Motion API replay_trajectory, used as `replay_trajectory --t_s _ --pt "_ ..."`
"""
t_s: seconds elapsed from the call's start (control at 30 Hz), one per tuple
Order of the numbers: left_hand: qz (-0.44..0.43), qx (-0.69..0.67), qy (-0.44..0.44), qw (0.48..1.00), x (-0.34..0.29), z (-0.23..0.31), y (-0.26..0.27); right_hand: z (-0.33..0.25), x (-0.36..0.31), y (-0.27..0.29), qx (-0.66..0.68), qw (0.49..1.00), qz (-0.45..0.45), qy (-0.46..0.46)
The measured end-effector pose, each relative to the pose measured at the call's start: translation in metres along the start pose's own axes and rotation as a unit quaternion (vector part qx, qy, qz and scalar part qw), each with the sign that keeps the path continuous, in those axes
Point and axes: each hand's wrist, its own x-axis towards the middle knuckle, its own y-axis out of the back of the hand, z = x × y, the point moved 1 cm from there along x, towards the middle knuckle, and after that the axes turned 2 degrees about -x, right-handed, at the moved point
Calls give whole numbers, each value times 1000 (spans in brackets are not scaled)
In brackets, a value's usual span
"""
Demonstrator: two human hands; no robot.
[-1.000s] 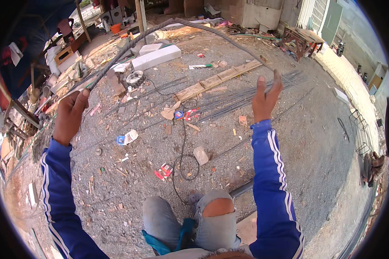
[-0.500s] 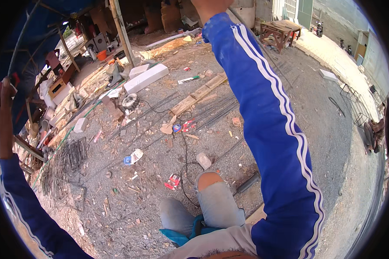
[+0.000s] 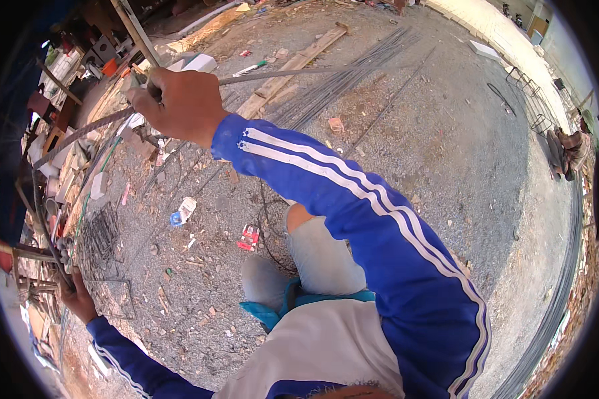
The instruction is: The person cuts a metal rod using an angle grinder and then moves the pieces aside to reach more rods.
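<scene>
My right hand point(image 3: 183, 103) is raised ahead on the left, its fingers closed round a long dark steel reinforcing bar point(image 3: 90, 126). The bar runs out to the right across the view and slants down to the left. Near the left rim a dark rod, apparently the same bar curving round, drops to my left hand point(image 3: 78, 299). That hand is lower and closer, closed on this lower length. Whether the two lengths are one piece cannot be told for sure.
Several long bars point(image 3: 333, 90) lie on the gravel beside a wooden plank point(image 3: 299, 63). Thin wire pieces point(image 3: 100, 236) are heaped at the left. A red and white packet point(image 3: 249, 237) lies before my knees. Bent steel frames point(image 3: 529, 90) stand far right.
My right hand has come down and left, bringing the bar into plain view. My left hand has moved down and inward from the left rim. The view has shifted too.
</scene>
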Motion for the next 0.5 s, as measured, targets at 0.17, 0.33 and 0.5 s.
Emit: replay_trajectory --t_s 0.17,0.33,0.5 --pt "-142 208 139 958 -100 -118 -29 60 -145 -60 -22 976 -216 -29" --pt "-296 327 206 874 -213 -208 -41 89 -265 -98 -52 915 -394 -66" --pt "-384 299 241 840 -247 -189 -88 100 -220 -74 -88 920 -376 -61"
